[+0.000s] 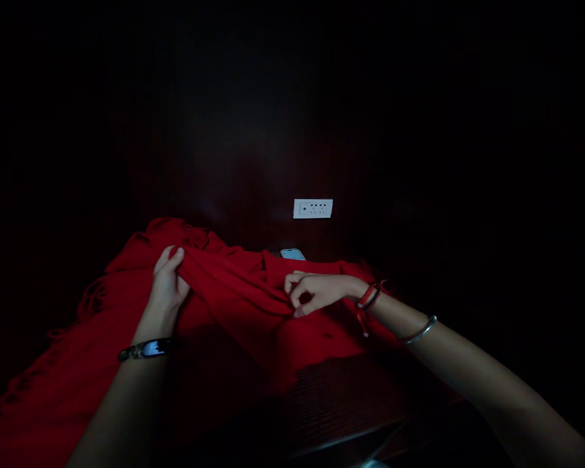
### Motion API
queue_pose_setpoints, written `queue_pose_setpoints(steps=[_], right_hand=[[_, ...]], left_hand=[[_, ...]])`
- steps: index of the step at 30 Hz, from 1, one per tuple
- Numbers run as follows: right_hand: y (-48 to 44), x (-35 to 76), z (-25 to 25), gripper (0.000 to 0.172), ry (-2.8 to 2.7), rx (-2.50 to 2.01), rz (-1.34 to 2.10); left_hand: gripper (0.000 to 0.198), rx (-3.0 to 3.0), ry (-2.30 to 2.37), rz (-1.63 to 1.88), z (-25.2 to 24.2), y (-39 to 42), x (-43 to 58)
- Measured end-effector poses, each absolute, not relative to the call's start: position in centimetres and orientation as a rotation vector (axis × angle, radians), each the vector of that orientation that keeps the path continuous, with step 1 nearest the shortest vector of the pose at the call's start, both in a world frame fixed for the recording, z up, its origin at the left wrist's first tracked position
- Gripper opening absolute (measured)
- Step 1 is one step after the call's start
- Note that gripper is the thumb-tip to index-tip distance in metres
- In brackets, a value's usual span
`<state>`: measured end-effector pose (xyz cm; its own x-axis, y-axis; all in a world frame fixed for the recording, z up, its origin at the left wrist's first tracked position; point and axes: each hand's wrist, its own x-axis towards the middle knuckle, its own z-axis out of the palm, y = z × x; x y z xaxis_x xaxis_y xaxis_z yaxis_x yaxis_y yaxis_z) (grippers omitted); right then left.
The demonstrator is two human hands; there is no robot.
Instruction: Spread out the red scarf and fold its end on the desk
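Cloth (302, 341), deep red with a stringy fringe, sprawls over the dark wooden surface (341, 393), taking up roughly 6 to 9 o'clock in the frame. My worry is the slim phone with the lit screen (292, 254), just below centre at the cloth's far side. The fabric seems to overlap its near edge, so a hard tug could drag or flip it. The fringe over at 8 o'clock might also snag on the black smart band (149, 349), and the red braided bracelet (369, 296) has a dangly end that could catch a fold. Lighting's awful too, so creases would be easy to miss imo.

Pose-wise: left hand (168, 279) comes in from 7 o'clock, pointing up, gripping a gathered bit of cloth between thumb and fingers. Right hand (316, 290) reaches in from 4 o'clock, knuckles up, fingers curled round to the thumb like a ring. Looks like it's pinching the fold just under centre, near 6 o'clock. One raised fold runs between the two.
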<state>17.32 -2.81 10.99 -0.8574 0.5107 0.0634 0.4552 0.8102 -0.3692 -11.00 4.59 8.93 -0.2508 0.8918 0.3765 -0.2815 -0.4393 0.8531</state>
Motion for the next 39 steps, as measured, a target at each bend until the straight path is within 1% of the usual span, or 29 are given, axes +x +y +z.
queue_pose_setpoints(steps=[3, 4, 5, 7, 8, 10, 11, 13, 15, 17, 20, 21, 23, 26, 28, 30, 33, 35, 37, 39], right_hand=[[-2.0, 17.9, 9.5, 0.012, -2.731, -0.853, 0.449], [-1.2, 18.4, 9.0, 0.010, -2.666, -0.943, 0.369], [-0.3, 19.1, 8.4, 0.012, -2.595, -1.054, 0.266], [1.7, 20.6, 7.6, 0.028, -2.460, -1.292, 0.083], [2.7, 21.4, 7.3, 0.038, -2.439, -1.392, 0.074], [4.2, 22.6, 6.9, 0.051, -2.481, -1.541, 0.213], [4.6, 23.1, 6.8, 0.053, -2.514, -1.602, 0.307], [4.8, 23.5, 6.7, 0.048, -2.555, -1.693, 0.443], [4.0, 23.2, 6.7, 0.038, -2.577, -1.750, 0.423], [2.4, 22.3, 6.8, 0.031, -2.586, -1.787, 0.230], [-0.9, 20.4, 6.9, 0.027, -2.501, -1.857, -0.217], [-2.0, 19.8, 7.0, 0.028, -2.467, -1.878, -0.319], [-4.0, 18.9, 7.2, 0.032, -2.419, -1.949, -0.424], [-5.9, 19.4, 8.0, 0.038, -2.307, -2.179, -0.447], [-6.6, 21.2, 8.6, 0.041, -2.154, -2.389, -0.412], [-7.1, 23.6, 9.3, 0.041, -1.984, -2.608, -0.293], [-8.1, 26.7, 10.8, 0.035, -1.982, -2.770, 0.082], [-8.7, 27.3, 11.8, 0.031, -2.173, -2.613, 0.233], [-8.6, 26.5, 12.4, 0.030, -2.354, -2.249, 0.182], [-7.8, 24.8, 11.9, 0.039, -2.482, -1.862, 0.138]], left_hand=[[0.021, 0.963, 0.787, 1.846, 8.0, 5.5, -12.0], [0.021, 0.938, 0.836, 1.852, 7.6, 5.9, -12.2], [0.021, 0.919, 0.903, 1.871, 7.1, 6.3, -12.3], [0.021, 0.891, 1.074, 1.949, 6.1, 7.1, -12.6], [0.021, 0.875, 1.170, 1.995, 5.7, 7.6, -12.9], [0.020, 0.853, 1.343, 2.057, 5.1, 8.2, -13.5], [0.020, 0.856, 1.414, 2.067, 4.9, 8.4, -14.0], [0.019, 0.906, 1.549, 2.056, 4.7, 8.5, -14.8], [0.018, 1.049, 1.745, 2.001, 5.0, 8.0, -15.3], [0.024, 1.316, 1.994, 1.885, 5.8, 6.9, -15.0], [0.037, 1.867, 2.203, 1.701, 7.1, 5.1, -12.7], [0.038, 2.070, 2.164, 1.649, 7.4, 4.6, -11.6], [0.035, 2.479, 1.902, 1.442, 7.2, 4.1, -9.0], [0.034, 2.825, 1.482, 0.917, 5.2, 4.2, -6.2], [0.036, 2.865, 1.372, 0.570, 3.6, 4.5, -5.5], [0.038, 2.861, 1.350, 0.395, 2.2, 4.8, -5.6], [0.043, 2.891, 1.360, 0.402, 1.3, 5.2, -6.1], [0.042, 2.937, 1.331, 0.453, 1.2, 5.3, -6.3], [0.035, 3.002, 1.244, 0.517, 1.3, 5.3, -6.2], [0.022, 3.056, 1.127, 0.547, 1.6, 5.1, -6.0]])
